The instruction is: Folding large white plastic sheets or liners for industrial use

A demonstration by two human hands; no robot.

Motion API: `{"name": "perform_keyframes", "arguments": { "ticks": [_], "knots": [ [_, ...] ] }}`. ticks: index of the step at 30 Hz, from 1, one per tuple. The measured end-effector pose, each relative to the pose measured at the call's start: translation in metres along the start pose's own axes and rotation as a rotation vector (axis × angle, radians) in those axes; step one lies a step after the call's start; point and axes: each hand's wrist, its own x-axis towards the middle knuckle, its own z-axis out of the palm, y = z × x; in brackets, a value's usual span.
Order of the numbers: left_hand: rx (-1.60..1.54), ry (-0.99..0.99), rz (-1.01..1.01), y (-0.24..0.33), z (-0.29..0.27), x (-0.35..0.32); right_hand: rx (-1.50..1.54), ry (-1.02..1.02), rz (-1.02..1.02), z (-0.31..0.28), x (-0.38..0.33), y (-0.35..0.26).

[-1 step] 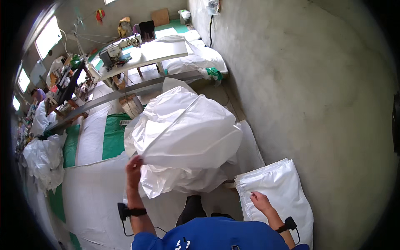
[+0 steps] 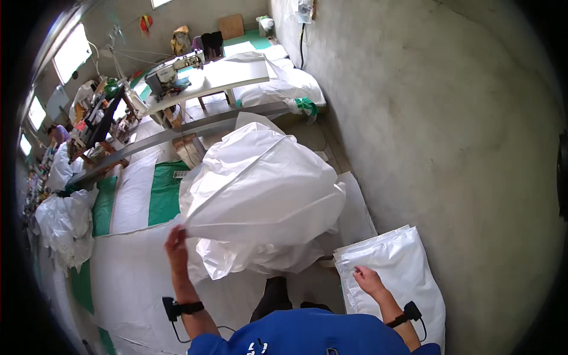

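Note:
A large, crumpled white plastic sheet (image 2: pixel 266 183) billows in a heap in front of me. At its near left corner, my left hand (image 2: pixel 176 239) is closed on the edge and draws it taut. Lower right, my right hand (image 2: pixel 368 279) is held over the upper left part of a folded stack of white sheets (image 2: pixel 408 296). Its fingers are curled together; whether they pinch anything or touch the stack cannot be made out. A black strap with a small box sits round each forearm.
A bare grey wall (image 2: pixel 426 130) rises along my right. Behind the heap, a metal beam (image 2: pixel 195 125) crosses the floor, with a sewing machine (image 2: pixel 163 80) on a white table (image 2: pixel 236 76) beyond. Bundled white plastic (image 2: pixel 62 228) lies at the left, near green and white floor sheeting (image 2: pixel 133 198).
My left hand has moved left and slightly nearer to me, pulling the sheet's corner along. The sheet's near edge spreads wider to the left. My right hand has barely moved.

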Motion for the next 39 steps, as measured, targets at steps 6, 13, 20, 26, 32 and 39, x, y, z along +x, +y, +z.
{"name": "perform_keyframes", "arguments": {
  "ticks": [6,13,20,26,32,39],
  "knots": [
    [0.387,0.78,0.303,0.163,-0.206,-0.101,0.129,0.161,-0.316,-0.023,0.055,-0.084],
    [1.587,0.923,0.421,0.28,-0.344,-0.231,-0.03,0.064,-0.749,0.079,0.075,-0.199],
    [0.106,1.321,0.357,0.316,-0.376,-0.253,-0.335,-0.958,-1.016,0.307,-0.099,-0.166],
    [0.496,1.137,0.163,0.313,-0.508,-0.338,-0.048,-0.702,-0.907,0.356,-0.096,-0.231],
    [0.605,0.798,-0.061,0.218,-0.583,-0.41,0.085,0.545,-1.234,0.173,-0.061,-0.412],
    [0.534,0.536,-0.024,0.213,-0.484,-0.364,-0.129,0.171,-1.411,0.189,-0.187,-0.532]
  ]
}}
